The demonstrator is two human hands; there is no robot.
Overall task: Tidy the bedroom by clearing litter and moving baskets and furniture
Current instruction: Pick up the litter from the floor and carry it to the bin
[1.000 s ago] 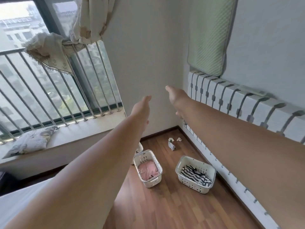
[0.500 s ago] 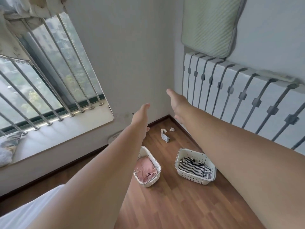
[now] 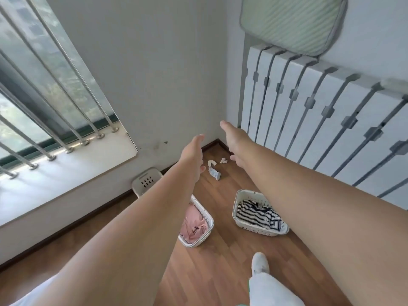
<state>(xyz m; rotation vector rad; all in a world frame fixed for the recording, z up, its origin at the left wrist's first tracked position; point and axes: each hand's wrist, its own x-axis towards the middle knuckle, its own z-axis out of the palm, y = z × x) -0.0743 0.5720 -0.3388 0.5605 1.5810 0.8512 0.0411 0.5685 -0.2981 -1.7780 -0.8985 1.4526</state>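
1. nearest the camera, a foot (image 3: 260, 263) in a white shoe stands on the wood floor (image 3: 220, 272), with a pale trouser leg below it in the frame. a misplaced step toward the corner could clip a basket, since both sit just ahead.

2. next come two white baskets, apart from each other. the left basket (image 3: 207, 226) holds something pink and is partly hidden by the left forearm; the right basket (image 3: 242, 221) holds striped cloth (image 3: 258, 215). both look light, so in my judgement a one-sided lift could tip one and spill the clothes.

3. a third basket (image 3: 146, 181) sits against the wall under the window sill (image 3: 66, 168), mostly hidden by the left arm — its contents cannot be seen.

4. further on, the litter (image 3: 214, 172) lies on the floor near the corner: a crumpled bluish scrap and two small white bits beside it, all untouched. the bits are small and close to the skirting, so a quick grab could miss some.

5. farthest along the arms, the left hand (image 3: 192, 155) and right hand (image 3: 235, 140) reach out in the air, fingers extended and loosely together, holding nothing. the right hand is near the white slatted panel (image 3: 331, 120) — a wide swing could knock it.
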